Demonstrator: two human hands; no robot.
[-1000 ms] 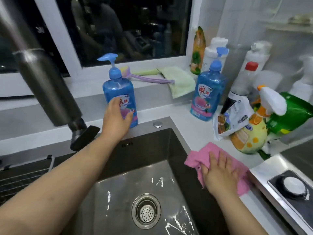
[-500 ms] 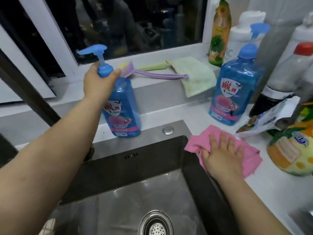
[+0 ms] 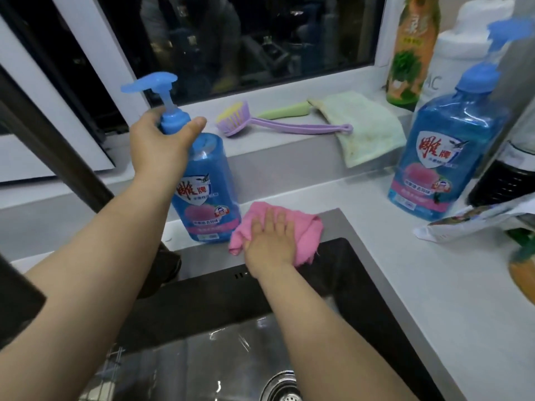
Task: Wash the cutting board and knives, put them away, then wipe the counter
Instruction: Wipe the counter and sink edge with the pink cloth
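Sink rim [image 3: 208,257], pink cloth [image 3: 307,228] moved left, now beside soap bottle [image 3: 205,175]

Glossy translucent plastic soap bottle [image 3: 202,183], soft pink cloth [image 3: 307,230], wet brushed-metal sink [image 3: 362,256], smooth matt counter [image 3: 463,299].

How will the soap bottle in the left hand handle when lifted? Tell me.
The soap bottle looks mostly full, so probably heavy for its size. Tall on a narrow base, it may tip if pushed high up. The left hand grips its thin neck; the glossy plastic could slip.
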